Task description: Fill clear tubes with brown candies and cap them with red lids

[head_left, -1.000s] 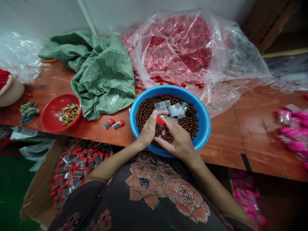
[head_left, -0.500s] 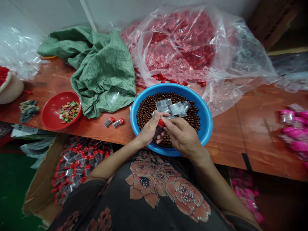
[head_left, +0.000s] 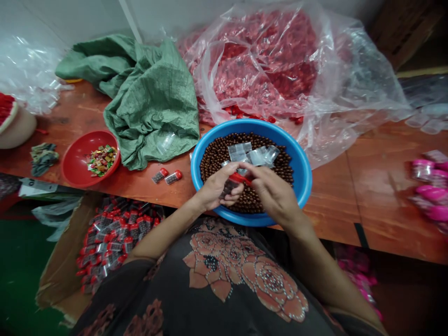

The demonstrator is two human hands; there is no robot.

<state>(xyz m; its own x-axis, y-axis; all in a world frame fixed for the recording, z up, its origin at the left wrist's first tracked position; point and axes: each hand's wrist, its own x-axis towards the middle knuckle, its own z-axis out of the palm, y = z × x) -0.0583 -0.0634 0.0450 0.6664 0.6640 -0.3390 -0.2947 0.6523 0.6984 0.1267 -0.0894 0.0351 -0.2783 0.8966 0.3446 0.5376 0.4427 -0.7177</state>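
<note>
My left hand (head_left: 213,189) is closed around a small clear container (head_left: 229,186) of dark balls, held over the near part of a blue basin (head_left: 307,186). At the container's top, the fingers of my right hand (head_left: 275,189) are bent over a red cap (head_left: 240,178); a red part of it sticks out toward that hand. Whether the cap sits fully on the container I cannot tell. Brown balls (head_left: 219,154) fill the basin, and several clear empty containers (head_left: 240,151) lie on top of them. Two filled red-capped containers (head_left: 173,177) rest on the table left of the basin.
A green woven sack (head_left: 154,107) and a red bowl of wrapped sweets (head_left: 73,161) are on the left. Behind the basin spreads a clear plastic bag (head_left: 259,56) of red pieces. Below the table edge, a cardboard box (head_left: 61,266) holds many red-capped containers (head_left: 114,233). Pink-capped items (head_left: 434,191) lie far right.
My right hand has shifted slightly right, its fingers now arched over the cap. The red part shows longer and points toward my right hand. The whole view has moved a little.
</note>
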